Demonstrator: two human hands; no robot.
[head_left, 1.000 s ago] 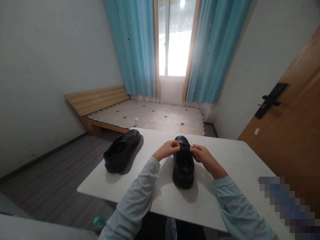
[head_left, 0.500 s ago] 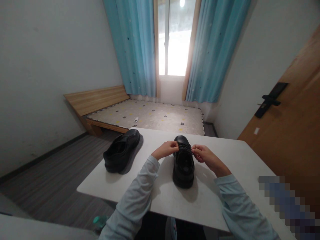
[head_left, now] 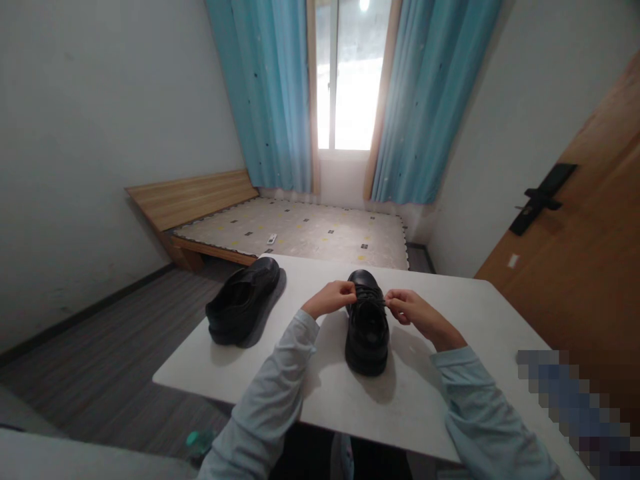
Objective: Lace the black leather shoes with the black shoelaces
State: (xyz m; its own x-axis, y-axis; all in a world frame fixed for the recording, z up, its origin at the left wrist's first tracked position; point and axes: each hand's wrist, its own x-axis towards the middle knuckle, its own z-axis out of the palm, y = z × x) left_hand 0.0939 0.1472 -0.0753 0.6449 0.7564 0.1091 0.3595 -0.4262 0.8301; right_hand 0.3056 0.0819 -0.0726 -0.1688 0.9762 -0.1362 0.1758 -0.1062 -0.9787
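Note:
A black lace-up shoe (head_left: 367,350) stands on the white table in front of me, its toe pointing away. At its left side, my left hand (head_left: 334,298) is closed in a pinch on the laces. My right hand (head_left: 406,308) is closed too, pinching a shoelace (head_left: 376,301) at the shoe's right side. Both hands are level with the lacing, just above the shoe's opening. To the left, a second black shoe (head_left: 240,303) rests on the table, touched by neither hand.
The white table (head_left: 450,300) has its far edge near a bed (head_left: 320,230) with a small white remote (head_left: 271,239) on it. A wooden door (head_left: 590,220) is at the right. A blurred-out patch (head_left: 575,400) covers something on the table's right side.
My right hand has shifted very slightly to the right, away from the shoe, with the lace in its fingers. The left hand and both shoes stay nearly where they were.

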